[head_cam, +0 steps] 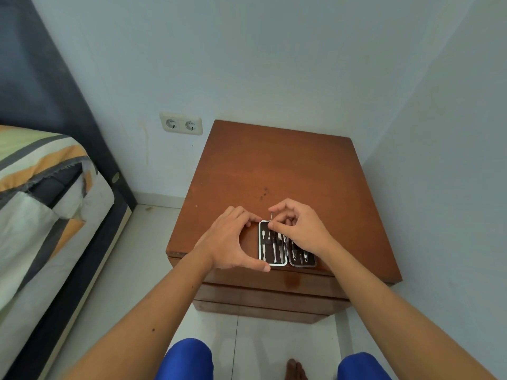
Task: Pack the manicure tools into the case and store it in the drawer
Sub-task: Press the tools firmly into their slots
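just below the middle of the frame, on the front edge of the brown nightstand (274,165), the manicure case (286,244) lies open flat, two halves side by side, and i am working over it with both hands. my left hand (233,242) brackets the left half: the thumb runs along the near edge at the lower left corner, the fingers curl toward the far edge, spread in a wide c, steadying the case rather than gripping any tool. my right hand (299,229) is over the right half, thumb and forefinger pressed together on a thin metal tool (270,224) whose tip sticks up past the far rim of the case; the other fingers are curled loosely, and i cannot tell whether they touch the lining. several tools already sit in the left half, a few more in the right; whether a slot is still free under my hand is hidden. to do this step well, i judge i should keep the left hand pinning the case so it does not slide toward the edge, tilt the thin tool down along its slot, and feed it under the holding strap instead of pushing from above, since so slim a piece could bend or slip from the pinch. the drawers (269,292) in the lower part of the frame look closed, so storing is not yet begun.
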{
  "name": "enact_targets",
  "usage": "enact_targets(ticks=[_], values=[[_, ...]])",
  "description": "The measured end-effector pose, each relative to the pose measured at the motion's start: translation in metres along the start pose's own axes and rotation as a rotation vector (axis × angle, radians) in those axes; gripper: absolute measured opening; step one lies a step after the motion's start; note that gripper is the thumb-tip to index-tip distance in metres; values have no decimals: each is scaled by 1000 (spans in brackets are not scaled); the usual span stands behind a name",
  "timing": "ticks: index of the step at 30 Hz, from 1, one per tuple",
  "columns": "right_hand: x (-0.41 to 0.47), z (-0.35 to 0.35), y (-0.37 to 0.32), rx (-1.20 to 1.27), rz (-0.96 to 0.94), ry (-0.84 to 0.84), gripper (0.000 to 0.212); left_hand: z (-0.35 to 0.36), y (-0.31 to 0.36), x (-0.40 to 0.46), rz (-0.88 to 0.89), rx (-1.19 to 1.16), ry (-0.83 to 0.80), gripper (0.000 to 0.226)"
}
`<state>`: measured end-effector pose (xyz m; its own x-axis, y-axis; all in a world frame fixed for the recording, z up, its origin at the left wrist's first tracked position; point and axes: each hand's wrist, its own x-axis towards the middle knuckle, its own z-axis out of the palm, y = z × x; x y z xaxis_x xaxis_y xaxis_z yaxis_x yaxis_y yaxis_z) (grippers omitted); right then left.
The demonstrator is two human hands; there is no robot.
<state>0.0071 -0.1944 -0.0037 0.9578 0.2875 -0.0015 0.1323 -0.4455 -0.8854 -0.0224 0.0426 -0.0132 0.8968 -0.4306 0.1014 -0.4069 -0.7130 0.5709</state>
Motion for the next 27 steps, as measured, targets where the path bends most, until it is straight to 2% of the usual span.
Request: enact_targets(ticks=[5,11,20,27], values=[[-2,1,2,-64,-20,1,28,0,1,0,0,-1,7,109],[-5,-2,0,-226,-78,3,41,0,1,-2,1,-2,9,109],[-8,-10,-9,-452,-61,-216,87,-1,1,0,-5,-6,-2,108],[-10,-13,-17,-532,-48,-316,98,-1,2,-1,-3,-1,-3,110]])
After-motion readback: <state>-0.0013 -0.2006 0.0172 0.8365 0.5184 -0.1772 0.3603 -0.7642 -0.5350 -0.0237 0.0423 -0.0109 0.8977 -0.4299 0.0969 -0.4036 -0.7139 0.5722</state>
